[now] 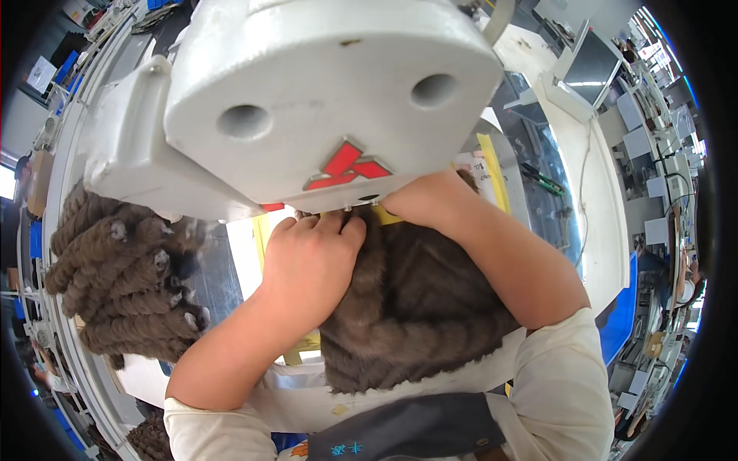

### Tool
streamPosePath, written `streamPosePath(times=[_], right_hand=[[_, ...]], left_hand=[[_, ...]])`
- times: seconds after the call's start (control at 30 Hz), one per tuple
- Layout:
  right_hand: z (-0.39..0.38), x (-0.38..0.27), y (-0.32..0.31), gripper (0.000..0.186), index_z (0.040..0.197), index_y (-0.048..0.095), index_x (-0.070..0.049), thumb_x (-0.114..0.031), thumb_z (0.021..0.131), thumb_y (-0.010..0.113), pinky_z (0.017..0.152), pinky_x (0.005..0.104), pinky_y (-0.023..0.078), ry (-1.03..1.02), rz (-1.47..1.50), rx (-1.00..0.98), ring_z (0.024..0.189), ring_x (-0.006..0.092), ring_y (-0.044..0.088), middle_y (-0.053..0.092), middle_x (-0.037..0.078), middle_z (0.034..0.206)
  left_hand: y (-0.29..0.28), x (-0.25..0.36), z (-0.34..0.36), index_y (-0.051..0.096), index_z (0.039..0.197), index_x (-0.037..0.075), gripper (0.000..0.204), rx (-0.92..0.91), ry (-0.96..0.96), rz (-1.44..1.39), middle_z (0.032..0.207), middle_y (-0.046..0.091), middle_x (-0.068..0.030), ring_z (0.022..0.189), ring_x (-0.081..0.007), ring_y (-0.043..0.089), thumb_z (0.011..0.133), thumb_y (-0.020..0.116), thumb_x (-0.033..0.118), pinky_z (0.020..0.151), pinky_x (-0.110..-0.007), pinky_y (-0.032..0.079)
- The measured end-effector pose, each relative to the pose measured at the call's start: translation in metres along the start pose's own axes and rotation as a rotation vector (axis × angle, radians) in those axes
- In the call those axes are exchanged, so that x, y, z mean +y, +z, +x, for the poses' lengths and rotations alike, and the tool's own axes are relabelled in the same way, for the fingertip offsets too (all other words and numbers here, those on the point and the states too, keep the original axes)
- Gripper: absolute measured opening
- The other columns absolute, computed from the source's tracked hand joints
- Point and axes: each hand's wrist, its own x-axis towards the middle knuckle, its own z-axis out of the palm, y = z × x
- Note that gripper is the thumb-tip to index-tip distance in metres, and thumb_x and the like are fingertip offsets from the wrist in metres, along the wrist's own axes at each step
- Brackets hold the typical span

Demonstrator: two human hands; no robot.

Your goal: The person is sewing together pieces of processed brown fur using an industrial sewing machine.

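Looking down through the head view, you have the brown fur piece (430, 292) just in front of the white machine head (323, 77). Your left hand (311, 250) curls closed on its far edge; your right hand (423, 201) has its fingertips hidden, so its grip can't be told. It should handle soft, light and floppy, best held by the edges. A red three-part emblem (348, 166) and blue lettering (347, 448) show.

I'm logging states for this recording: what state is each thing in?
Brown fur piece, spread, with folds
Left hand, fingers curled at brown fur piece
Right hand, fingertips hidden by machine
White machine, running or stopped unclear
Fur bundles, piled together
Monitor, on or off unclear
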Motion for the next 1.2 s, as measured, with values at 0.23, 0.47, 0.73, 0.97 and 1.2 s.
streamPosePath(times=[0.23,0.47,0.73,0.97,1.2], right_hand=[[-0.029,-0.023,-0.031,0.022,0.104,0.072,-0.001,-0.012,0.087,0.065,0.085,0.0479,0.055,0.05,-0.048,-0.308,0.097,0.0392,0.07,0.074,0.02,0.1],[-0.051,-0.007,-0.02,0.035,0.123,0.071,-0.006,-0.007,0.091,0.057,0.087,0.0418,0.059,-0.239,-0.098,-0.248,0.105,0.03,0.07,0.071,0.009,0.125],[-0.045,-0.022,-0.022,0.02,0.102,0.067,-0.005,-0.008,0.084,0.06,0.062,0.039,0.056,-0.303,-0.332,-0.279,0.087,0.0239,0.071,0.069,0.004,0.103],[-0.043,-0.027,-0.022,0.022,0.105,0.072,-0.01,-0.011,0.084,0.066,0.064,0.04,0.056,-0.231,-0.358,-0.314,0.08,0.0255,0.069,0.069,0.004,0.089],[-0.042,-0.025,-0.019,0.022,0.105,0.071,-0.01,-0.01,0.083,0.066,0.066,0.0401,0.056,-0.226,-0.328,-0.294,0.084,0.0261,0.069,0.069,0.004,0.094]], left_hand=[[0.001,0.0,-0.002,0.068,0.097,0.008,0.017,-0.056,-0.064,-0.004,0.104,0.072,-0.0096,0.081,-0.0255,0.071,0.08,0.063,0.011,0.072,-0.038,0.055],[-0.002,0.001,-0.004,0.066,0.103,0.008,0.023,-0.095,-0.054,0.027,0.113,0.074,-0.0089,0.082,-0.0253,0.07,0.081,0.063,0.01,0.074,-0.038,0.056],[0.0,0.003,-0.004,0.064,0.104,0.005,0.024,-0.071,-0.06,0.019,0.105,0.073,-0.0106,0.082,-0.0253,0.07,0.08,0.062,0.01,0.073,-0.038,0.054],[0.001,0.007,-0.006,0.064,0.101,0.005,0.022,-0.033,-0.043,0.087,0.102,0.072,-0.0097,0.079,-0.0238,0.067,0.079,0.062,0.01,0.069,-0.036,0.05],[0.002,0.006,-0.007,0.067,0.104,0.004,0.026,-0.003,-0.029,0.093,0.107,0.073,-0.0113,0.079,-0.0233,0.068,0.079,0.062,0.01,0.068,-0.036,0.05]])
